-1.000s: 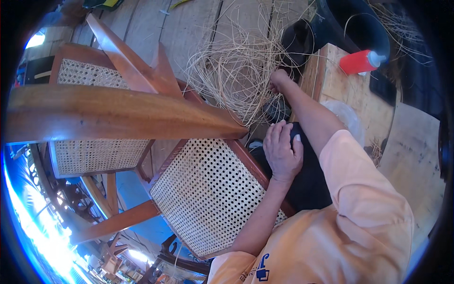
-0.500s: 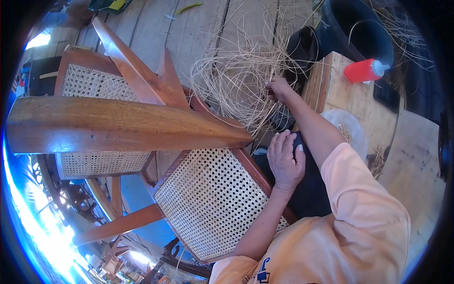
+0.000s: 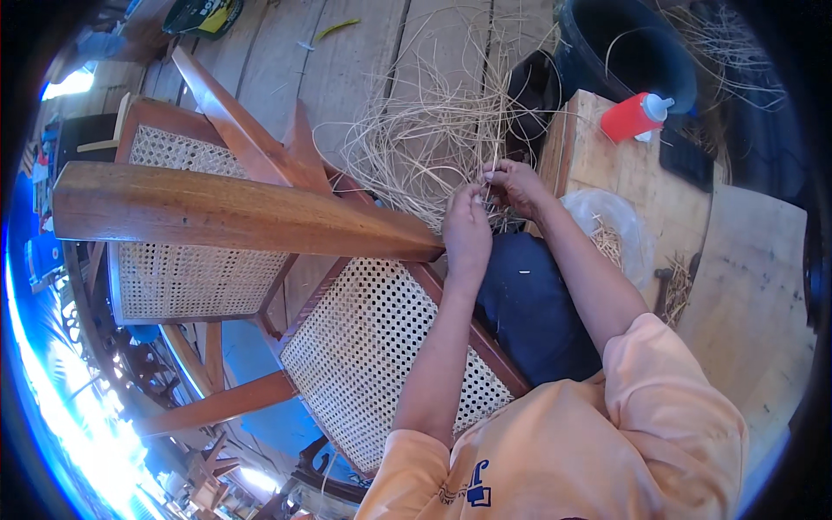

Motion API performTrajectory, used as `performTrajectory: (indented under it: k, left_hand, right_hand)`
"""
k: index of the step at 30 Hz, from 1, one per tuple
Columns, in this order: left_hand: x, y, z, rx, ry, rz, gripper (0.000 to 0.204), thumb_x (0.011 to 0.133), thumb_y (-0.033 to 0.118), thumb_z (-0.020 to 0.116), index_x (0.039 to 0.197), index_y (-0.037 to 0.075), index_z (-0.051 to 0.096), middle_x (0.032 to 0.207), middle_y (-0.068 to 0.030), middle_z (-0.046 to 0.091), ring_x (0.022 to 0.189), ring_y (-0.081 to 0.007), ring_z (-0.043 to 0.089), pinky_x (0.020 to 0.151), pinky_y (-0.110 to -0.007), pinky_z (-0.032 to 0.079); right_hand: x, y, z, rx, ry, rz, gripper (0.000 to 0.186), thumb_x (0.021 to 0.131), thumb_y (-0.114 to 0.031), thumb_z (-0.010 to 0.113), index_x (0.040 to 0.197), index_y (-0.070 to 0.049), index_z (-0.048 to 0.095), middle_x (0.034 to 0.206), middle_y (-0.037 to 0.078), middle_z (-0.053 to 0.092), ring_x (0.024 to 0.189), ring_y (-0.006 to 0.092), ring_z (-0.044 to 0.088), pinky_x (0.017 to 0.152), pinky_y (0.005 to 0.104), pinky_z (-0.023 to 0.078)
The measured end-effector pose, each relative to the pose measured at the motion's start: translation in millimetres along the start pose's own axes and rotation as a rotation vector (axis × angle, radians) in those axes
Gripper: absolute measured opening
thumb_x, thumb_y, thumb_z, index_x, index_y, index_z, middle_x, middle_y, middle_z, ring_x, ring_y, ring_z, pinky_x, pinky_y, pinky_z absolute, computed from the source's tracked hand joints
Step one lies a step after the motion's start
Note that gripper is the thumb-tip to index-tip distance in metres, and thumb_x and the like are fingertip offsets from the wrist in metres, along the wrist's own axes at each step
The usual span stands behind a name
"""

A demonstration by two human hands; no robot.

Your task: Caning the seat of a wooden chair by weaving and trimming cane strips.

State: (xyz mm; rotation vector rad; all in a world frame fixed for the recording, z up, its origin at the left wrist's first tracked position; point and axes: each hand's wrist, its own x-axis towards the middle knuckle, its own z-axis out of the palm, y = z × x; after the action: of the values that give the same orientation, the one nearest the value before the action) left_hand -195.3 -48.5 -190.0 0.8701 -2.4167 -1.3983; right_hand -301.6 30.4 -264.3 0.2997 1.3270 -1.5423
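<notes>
A tangled heap of thin cane strands (image 3: 407,147) lies on the plank floor ahead of me. My right hand (image 3: 518,187) is closed at its right edge, pinching a cane strand between thumb and fingers. Close beside it, my left hand (image 3: 468,232) is closed too, its fingertips pressed together on the strands. Just left of my forearm stands a wooden chair with a woven cane panel (image 3: 373,347). One thick polished wooden leg (image 3: 243,212) of the chair reaches across to the left, above a second cane panel (image 3: 195,282).
On a wooden block (image 3: 615,169) at the right lie a red squeeze bottle (image 3: 631,118) and a dark phone-like slab (image 3: 687,159). A clear bag of short pegs (image 3: 607,238) sits nearer, beside a hammer (image 3: 663,290). A dark bucket (image 3: 676,74) stands beyond.
My left hand has risen from my lap and moved forward to the strands, closing beside my right hand. The right hand has shifted little. The view has tilted slightly.
</notes>
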Motion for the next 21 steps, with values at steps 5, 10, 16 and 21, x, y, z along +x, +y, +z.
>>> performTrajectory:
  k: [5, 10, 16, 21]
  left_hand:
    - [15, -19, 16, 0.097, -0.076, -0.180, 0.023, 0.082, 0.010, 0.048, 0.102, 0.000, 0.056, 0.096, -0.0162, 0.059, 0.088, -0.0256, 0.058, 0.080, -0.034, 0.043]
    - [16, -40, 19, 0.092, -0.266, -0.277, 0.022, 0.081, 0.010, 0.050, 0.099, 0.002, 0.058, 0.092, -0.0177, 0.060, 0.089, -0.0307, 0.058, 0.078, -0.039, 0.044]
    - [15, -33, 7, 0.224, -0.516, -0.381, 0.021, 0.081, 0.016, 0.053, 0.093, 0.000, 0.060, 0.084, -0.0169, 0.062, 0.077, -0.0279, 0.061, 0.070, -0.036, 0.046]
    - [2, -24, -4, -0.048, -0.339, -0.346, 0.022, 0.083, 0.017, 0.053, 0.092, -0.001, 0.060, 0.073, -0.0079, 0.059, 0.063, -0.0158, 0.055, 0.059, -0.029, 0.044]
  right_hand:
    - [-6, 5, -1, 0.061, -0.032, -0.018, 0.014, 0.084, -0.013, 0.054, 0.098, -0.011, 0.053, 0.083, 0.001, 0.061, 0.068, 0.0093, 0.057, 0.058, 0.0252, 0.046]
    - [-13, 8, -1, 0.033, -0.027, -0.012, 0.014, 0.083, -0.014, 0.055, 0.096, -0.009, 0.054, 0.082, 0.001, 0.061, 0.067, 0.0096, 0.056, 0.056, 0.0241, 0.045]
    - [-21, 14, 0, -0.265, -0.004, -0.058, 0.011, 0.081, -0.014, 0.060, 0.082, -0.003, 0.058, 0.069, 0.003, 0.059, 0.060, 0.0103, 0.056, 0.049, 0.0230, 0.043]
    - [-29, 9, 6, -0.205, 0.047, 0.005, 0.015, 0.084, -0.020, 0.056, 0.084, -0.006, 0.055, 0.068, 0.003, 0.058, 0.056, 0.0122, 0.057, 0.046, 0.0228, 0.043]
